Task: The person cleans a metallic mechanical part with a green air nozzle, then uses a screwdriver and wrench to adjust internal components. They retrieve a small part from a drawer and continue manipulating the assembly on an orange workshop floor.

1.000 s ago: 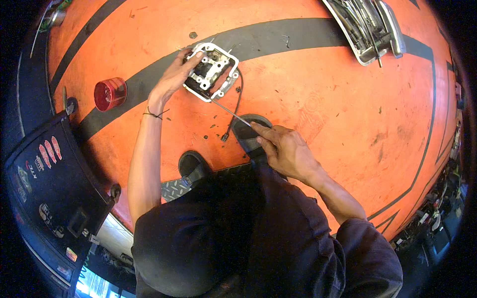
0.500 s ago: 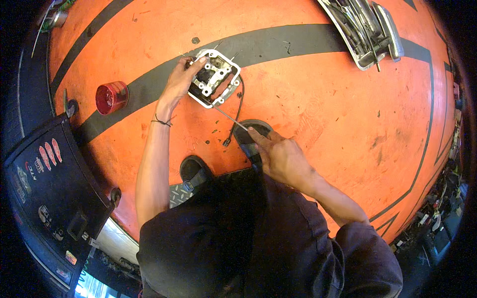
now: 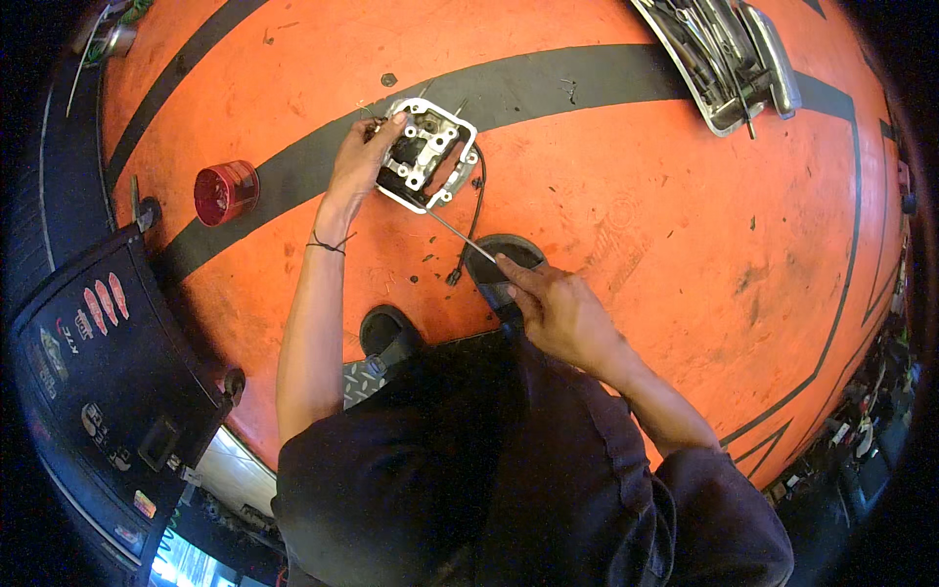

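My left hand (image 3: 358, 161) grips the left side of a metal engine cylinder head (image 3: 426, 147), thumb over its pale rim. Its open face, with bolt holes and dark cavities, is turned up toward me. In my right hand (image 3: 562, 311) is a thin metal rod like a screwdriver (image 3: 460, 236), the index finger stretched along it; its handle is hidden in the fist. The rod's tip meets the lower edge of the cylinder head. A dark cable (image 3: 477, 210) curves down beside the head to a small connector above the floor.
A red tin (image 3: 245, 194) stands on the orange floor (image 3: 646, 284) at left. At the upper right lies a metal tray (image 3: 719, 125) of tools. A black tool cabinet (image 3: 108, 391) is at lower left. My shoes (image 3: 509, 256) are just below the work.
The whole view has shifted slightly. Both hands keep their hold, and the rod's tip stays at the cylinder head's lower edge.
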